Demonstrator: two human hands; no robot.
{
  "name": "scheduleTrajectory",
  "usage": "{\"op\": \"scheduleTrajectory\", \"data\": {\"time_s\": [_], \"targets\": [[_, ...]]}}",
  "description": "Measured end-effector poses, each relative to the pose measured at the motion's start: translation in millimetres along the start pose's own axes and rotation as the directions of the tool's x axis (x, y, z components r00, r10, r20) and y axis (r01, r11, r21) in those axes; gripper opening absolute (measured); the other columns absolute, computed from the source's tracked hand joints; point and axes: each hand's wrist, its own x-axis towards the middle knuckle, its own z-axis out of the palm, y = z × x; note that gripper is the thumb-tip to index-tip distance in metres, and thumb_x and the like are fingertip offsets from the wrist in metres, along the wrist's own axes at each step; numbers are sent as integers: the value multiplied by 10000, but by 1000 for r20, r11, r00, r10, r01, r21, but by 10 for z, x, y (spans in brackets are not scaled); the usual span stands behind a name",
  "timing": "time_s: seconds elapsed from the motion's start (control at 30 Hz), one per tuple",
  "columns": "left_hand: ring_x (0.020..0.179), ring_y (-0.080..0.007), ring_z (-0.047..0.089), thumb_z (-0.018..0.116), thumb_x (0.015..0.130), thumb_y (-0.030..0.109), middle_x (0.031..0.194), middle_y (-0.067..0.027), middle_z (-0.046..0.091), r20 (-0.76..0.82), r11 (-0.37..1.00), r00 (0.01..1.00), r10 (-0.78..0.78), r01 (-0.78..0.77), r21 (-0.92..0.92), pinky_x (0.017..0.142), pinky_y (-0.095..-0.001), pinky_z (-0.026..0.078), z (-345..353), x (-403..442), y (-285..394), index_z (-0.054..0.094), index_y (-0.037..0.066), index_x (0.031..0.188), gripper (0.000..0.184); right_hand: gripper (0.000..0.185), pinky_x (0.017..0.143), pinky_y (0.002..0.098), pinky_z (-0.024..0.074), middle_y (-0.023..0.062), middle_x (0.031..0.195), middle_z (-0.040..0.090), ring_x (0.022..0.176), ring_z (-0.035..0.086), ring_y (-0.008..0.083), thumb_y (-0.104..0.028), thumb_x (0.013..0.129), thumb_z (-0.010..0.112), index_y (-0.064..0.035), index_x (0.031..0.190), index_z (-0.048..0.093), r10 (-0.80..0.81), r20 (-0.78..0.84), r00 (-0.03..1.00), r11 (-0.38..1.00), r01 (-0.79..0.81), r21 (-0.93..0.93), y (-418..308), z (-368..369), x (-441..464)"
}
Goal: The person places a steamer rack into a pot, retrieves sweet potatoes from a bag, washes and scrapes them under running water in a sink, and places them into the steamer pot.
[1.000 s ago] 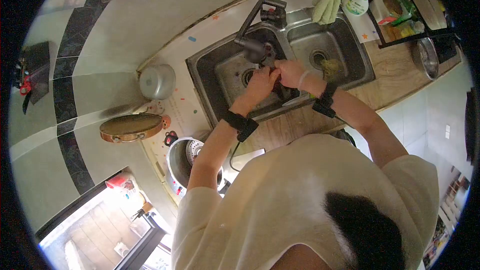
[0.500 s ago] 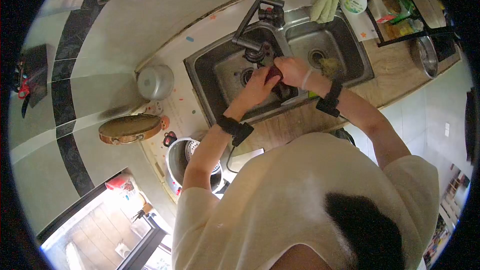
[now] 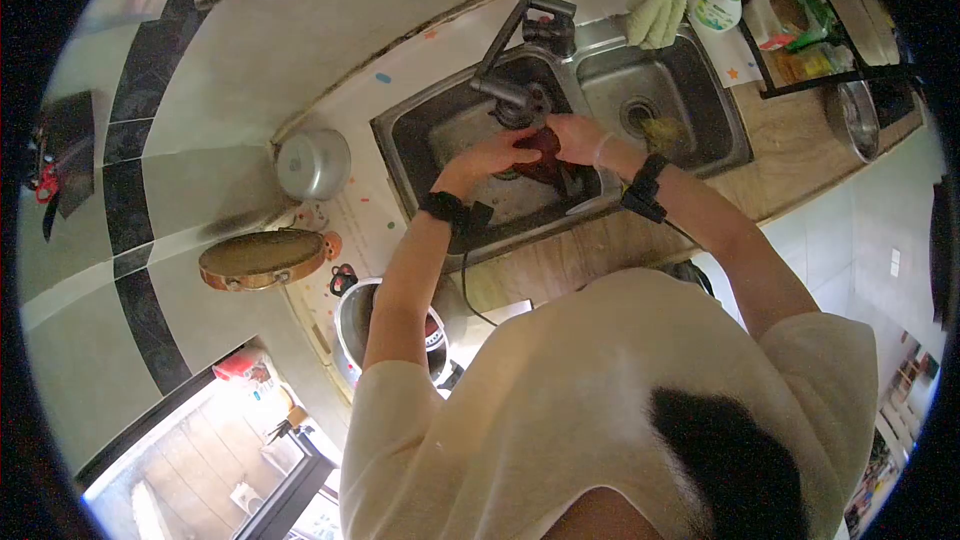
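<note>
Over the left basin of the steel sink (image 3: 400, 155), just below the black faucet (image 3: 500, 90), both hands meet at a dark red item (image 3: 541, 145). My left hand (image 3: 497, 153) touches its left side with bent fingers. My right hand (image 3: 580, 138) is closed on its right side, fingertips near the faucet head. Something dark lies in the basin below the item, too shadowed to make out. A pale, thin object (image 3: 592, 204) rests at the basin's front edge, perhaps a blade.
The right basin has a yellowish scrubber (image 3: 662, 132). A green cloth (image 3: 657, 12) and a pump bottle (image 3: 715, 5) stand behind it. A metal pot (image 3: 313, 164) sits left of the sink, a steamer pot (image 3: 360, 320) nearer my left arm. A rack (image 3: 810, 80) is at right.
My left hand has shifted left and turned flatter, so more of the dark red item shows between the hands. My right hand has stayed nearly in place.
</note>
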Motion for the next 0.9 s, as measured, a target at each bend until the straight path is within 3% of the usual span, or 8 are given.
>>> {"op": "scheduleTrajectory", "data": {"time_s": [0.23,0.3,0.37,0.47,0.67,0.77,0.87,0.9], "targets": [[849,-175,544,567,823,225,978,-55,559,-486,885,868,105,-304,-352,756,-296,473,333,446,-703,498,59,1076,311,475,760,382,436,205,947,549,899,545,351,-138,631,654,10,1033,450,147,98,984,935,-171,311,327,13,-123],[826,-182,554,560,829,206,948,-49,550,-529,638,846,-60,-375,-672,744,-297,496,434,598,-829,491,76,1060,274,511,775,364,431,202,978,545,920,545,327,-147,647,659,8,1078,433,201,126,971,844,-237,481,268,-160,-256],[817,-186,559,555,831,185,924,-49,538,-282,146,905,-318,-247,-958,735,-296,516,444,680,-760,483,86,1047,248,515,784,354,426,190,978,549,913,548,311,-169,675,658,1,1098,419,316,24,949,840,-291,458,135,-306,-379],[864,-235,542,602,781,171,939,-67,536,-311,155,914,-260,-278,-948,774,-401,480,569,818,-987,510,128,1036,274,506,787,344,423,164,958,553,887,552,284,-171,705,655,-12,1113,401,361,-130,924,796,-232,558,228,-199,-427],[968,-247,496,494,849,220,1045,-104,499,-429,151,873,-232,-403,-903,844,-402,441,647,896,-966,474,116,1107,279,482,788,401,437,200,930,572,883,560,359,-209,684,666,-1,1055,438,396,-366,842,810,-132,572,-26,-364,-487],[1033,-249,473,489,851,247,1116,-127,476,-296,-155,942,-156,-319,-935,917,-367,376,593,783,-753,455,123,1154,329,493,798,397,435,210,957,563,912,551,364,-222,673,670,-4,1052,441,462,-322,826,775,-200,599,13,-172,-367],[931,-221,525,618,789,223,1064,-71,509,-373,117,920,-116,-361,-925,825,-378,435,641,776,-482,476,101,1072,339,472,806,393,422,221,989,537,933,537,348,-213,729,616,30,1076,410,480,-145,865,755,-323,570,-422,-417,-297],[964,-223,510,591,802,234,1066,-89,516,-423,428,892,-160,-324,-844,845,-346,413,647,760,-397,506,94,1056,302,470,809,393,418,227,1001,528,942,532,349,-212,741,602,39,1085,403,485,-115,867,757,-350,552,-426,-347,-238]]}}
